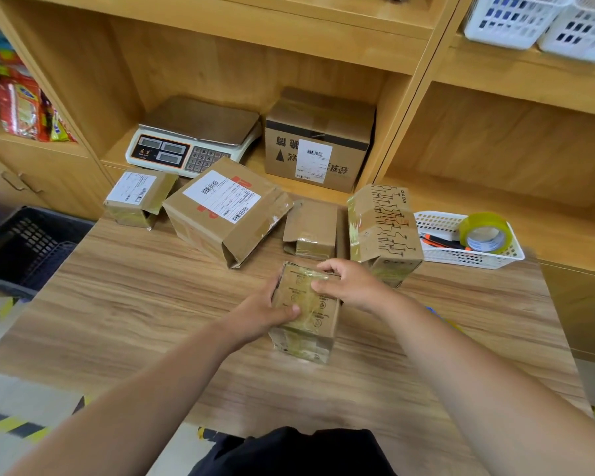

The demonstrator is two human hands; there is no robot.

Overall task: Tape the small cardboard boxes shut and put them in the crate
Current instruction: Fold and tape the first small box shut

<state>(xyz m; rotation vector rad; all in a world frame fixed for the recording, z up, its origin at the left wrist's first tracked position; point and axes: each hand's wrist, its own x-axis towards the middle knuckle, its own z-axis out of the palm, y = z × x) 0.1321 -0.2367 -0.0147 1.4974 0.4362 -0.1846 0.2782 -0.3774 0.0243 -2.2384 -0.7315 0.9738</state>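
The long wood-grain bench (145,304) runs across the room in front of pale wooden shelving (323,53). Off its left end, lower down, sits the one dark slatted plastic crate (24,242) that the boxes are meant for. I count six cardboard boxes. One black-printed carton (318,142) stands on the shelf beside the single white electronic scale (193,139). The other five are on the bench: a large labelled box (227,211), a tall circuit-patterned box (385,228), a small labelled box (138,197) at the far left, a small open-flapped box (311,231), and the small tape-wrapped brown box (306,317) near the middle. Both hands are on that last one. The left hand (265,314) clasps its left side with the thumb pressed flat across the top. The right hand (347,283) curls its fingers over the far top edge, seemingly smoothing clear tape down. There are three white perforated baskets: two on the upper right shelf (543,18), and one low white basket (437,221) at the far right holding one yellowish tape roll (485,233) and one orange-and-black cutter (440,240). The tape could crease or lift if it is pressed unevenly. The right wrist sits close to the circuit-patterned box and might nudge it over. The carry to the crate passes the bench edge, where a loose hold could drop the box.
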